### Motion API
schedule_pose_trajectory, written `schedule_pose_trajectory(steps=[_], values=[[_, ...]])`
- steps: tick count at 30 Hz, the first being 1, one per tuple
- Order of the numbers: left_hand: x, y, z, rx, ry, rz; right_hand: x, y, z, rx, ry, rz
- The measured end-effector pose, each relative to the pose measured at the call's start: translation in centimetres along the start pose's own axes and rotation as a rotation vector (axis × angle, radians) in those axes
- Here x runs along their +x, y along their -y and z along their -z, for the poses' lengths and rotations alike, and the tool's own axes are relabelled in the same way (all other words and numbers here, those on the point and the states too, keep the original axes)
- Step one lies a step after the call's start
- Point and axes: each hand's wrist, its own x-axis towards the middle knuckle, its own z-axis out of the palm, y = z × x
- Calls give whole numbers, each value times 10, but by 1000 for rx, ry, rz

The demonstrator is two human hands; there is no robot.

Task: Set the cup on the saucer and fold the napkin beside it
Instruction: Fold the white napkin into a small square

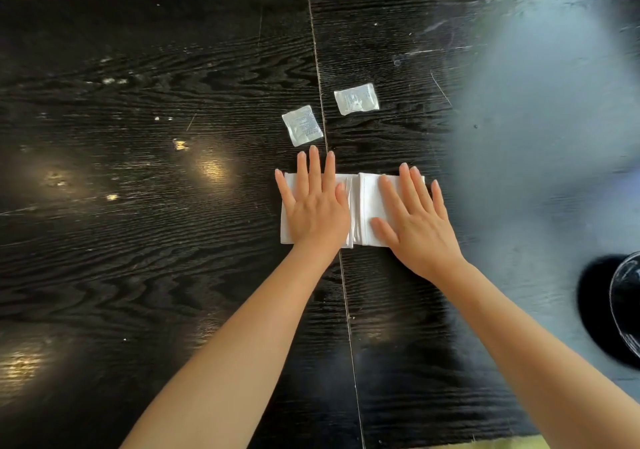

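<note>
A white napkin [360, 206] lies folded on the black wooden table [173, 206], with a crease running down its middle. My left hand [313, 206] presses flat on its left half, fingers spread. My right hand [414, 220] lies flat on its right half, fingers also apart. Neither hand grips anything. At the right edge of the view a dark round object with a shiny rim [623, 306] is partly cut off; I cannot tell whether it is the cup or the saucer.
Two small clear sachets lie beyond the napkin, one [302, 125] just left of the table's seam [318, 78] and one [356, 99] just right of it. The table's near edge [502, 440] shows at the bottom right.
</note>
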Motion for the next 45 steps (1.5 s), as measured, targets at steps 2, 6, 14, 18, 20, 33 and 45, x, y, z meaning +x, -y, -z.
schedule_pose_trajectory(steps=[2,6,14,18,20,33,45], values=[[0,-2,0,-2,3,19,-4,11,1,9,-15,-36],[2,1,3,-79,18,24,-10,30,-3,32,-3,-91],[-9,36,38,-624,-14,249,-11,32,-5,27,18,-102],[-22,52,49,-692,84,385,-17,43,-6,34,14,-144],[-19,58,52,-760,176,418,-20,50,-8,40,12,-175],[-19,72,44,-887,230,370,-7,64,15,328,-336,-254],[-23,72,38,-887,160,349,47,46,3,495,-260,-57]])
